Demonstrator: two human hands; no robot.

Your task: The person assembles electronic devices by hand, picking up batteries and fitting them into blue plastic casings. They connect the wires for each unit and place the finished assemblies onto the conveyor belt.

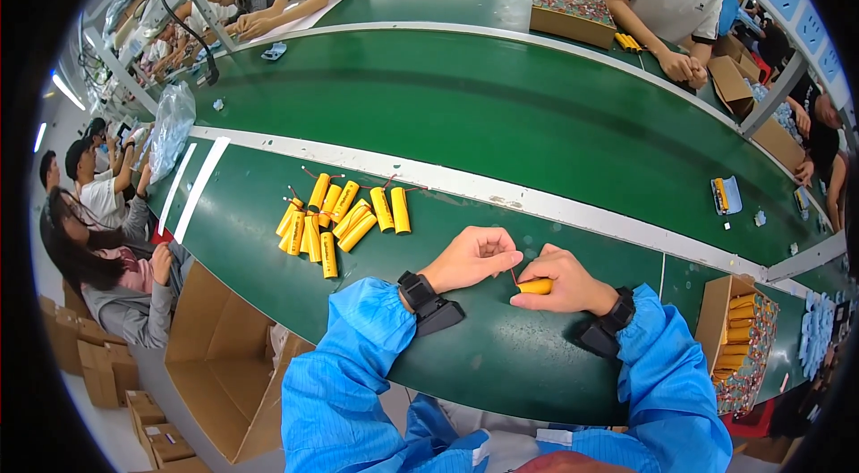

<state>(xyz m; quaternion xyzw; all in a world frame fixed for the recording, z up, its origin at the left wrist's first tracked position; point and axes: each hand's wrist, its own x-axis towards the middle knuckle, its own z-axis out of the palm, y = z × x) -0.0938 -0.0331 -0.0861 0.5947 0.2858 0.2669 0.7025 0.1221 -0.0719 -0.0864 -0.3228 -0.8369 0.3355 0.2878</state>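
Note:
A yellow cylindrical battery (535,288) is gripped in my right hand (571,283), with the fingers wrapped over it. The hand covers much of its far end. From the battery a thin red wire (514,277) rises to my left hand (474,258), whose thumb and fingers are pinched at its tip. To the left on the green bench lies a loose group of several yellow batteries (328,243) with short red wires, some resting on each other.
An open carton of wired yellow batteries (713,321) stands at the right. An empty-looking large cardboard box (219,348) is below the bench's left edge. Beyond a white rail (447,179) runs a green conveyor belt (429,97) carrying a battery on blue wrap (723,196). Co-workers sit around.

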